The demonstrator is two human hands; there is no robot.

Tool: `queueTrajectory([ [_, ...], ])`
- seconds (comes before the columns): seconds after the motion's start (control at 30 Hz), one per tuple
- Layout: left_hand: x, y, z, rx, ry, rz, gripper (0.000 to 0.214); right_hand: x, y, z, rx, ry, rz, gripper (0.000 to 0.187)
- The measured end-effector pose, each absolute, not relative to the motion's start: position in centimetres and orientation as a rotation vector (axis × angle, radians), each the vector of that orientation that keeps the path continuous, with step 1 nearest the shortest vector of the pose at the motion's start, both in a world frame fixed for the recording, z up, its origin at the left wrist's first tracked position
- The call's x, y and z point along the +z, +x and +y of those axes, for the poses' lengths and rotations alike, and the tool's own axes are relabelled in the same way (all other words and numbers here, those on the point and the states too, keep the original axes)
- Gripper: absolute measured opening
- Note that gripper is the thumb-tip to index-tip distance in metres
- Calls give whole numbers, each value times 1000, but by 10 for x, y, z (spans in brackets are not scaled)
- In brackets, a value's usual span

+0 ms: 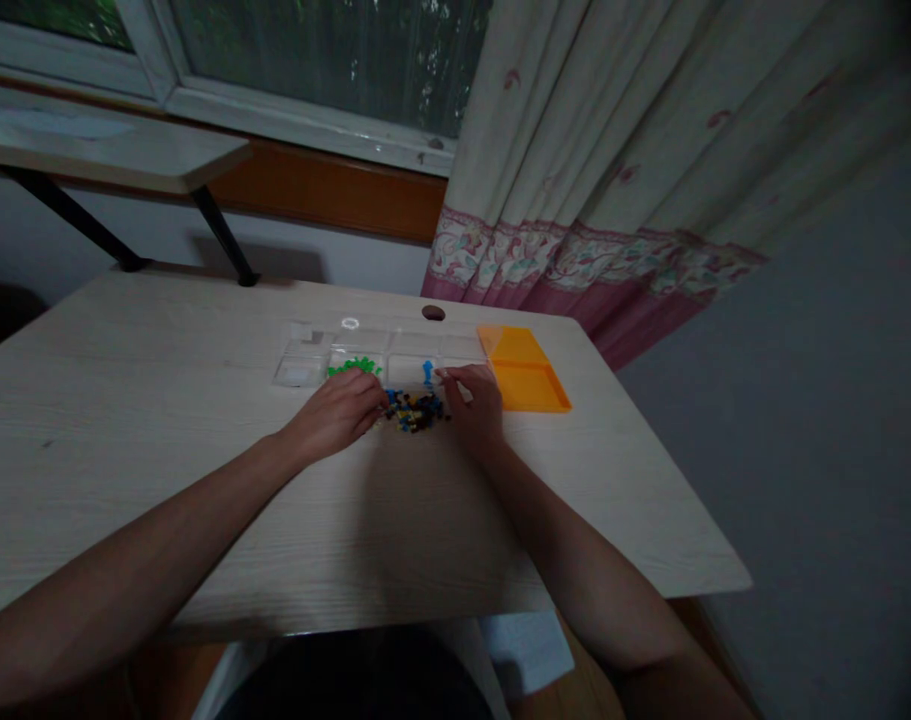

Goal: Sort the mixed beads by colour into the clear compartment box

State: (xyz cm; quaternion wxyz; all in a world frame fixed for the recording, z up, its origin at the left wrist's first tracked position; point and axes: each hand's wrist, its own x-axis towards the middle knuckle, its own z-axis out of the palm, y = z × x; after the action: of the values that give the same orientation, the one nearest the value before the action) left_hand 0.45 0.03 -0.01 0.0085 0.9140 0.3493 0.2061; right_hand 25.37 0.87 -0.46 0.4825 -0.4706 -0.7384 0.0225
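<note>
My left hand (340, 408) reaches in at the left edge of a pile of small mixed beads or bricks (419, 413), coloured black, blue and yellow. Its fingers are closed together, and whatever they grip is hidden. On the pile's right side, my right hand (476, 402) has thumb and forefinger pinched by the front of a clear plastic box; the held piece is too small to name. Small green pieces (354, 365) lie in one clear box (333, 345), and a few blue pieces (427, 371) lie in another clear box (410, 343) to its right.
An orange box (534, 388) with its lid raised stands right of the clear boxes. The pale wooden table (275, 540) has a round cable hole (433, 313) near its back edge. A raised shelf (162, 160) on black legs is at the back left; a curtain (560, 180) hangs behind.
</note>
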Motion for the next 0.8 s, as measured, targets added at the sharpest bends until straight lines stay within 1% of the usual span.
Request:
queueTrajectory([
  [0.4, 0, 5, 0, 661, 2835, 1094, 23, -5, 255, 9, 84, -1165, -1815, 28],
  [0.8, 2, 6, 0, 694, 2786, 1067, 20, -4, 254, 8, 89, -1164, -1822, 27],
])
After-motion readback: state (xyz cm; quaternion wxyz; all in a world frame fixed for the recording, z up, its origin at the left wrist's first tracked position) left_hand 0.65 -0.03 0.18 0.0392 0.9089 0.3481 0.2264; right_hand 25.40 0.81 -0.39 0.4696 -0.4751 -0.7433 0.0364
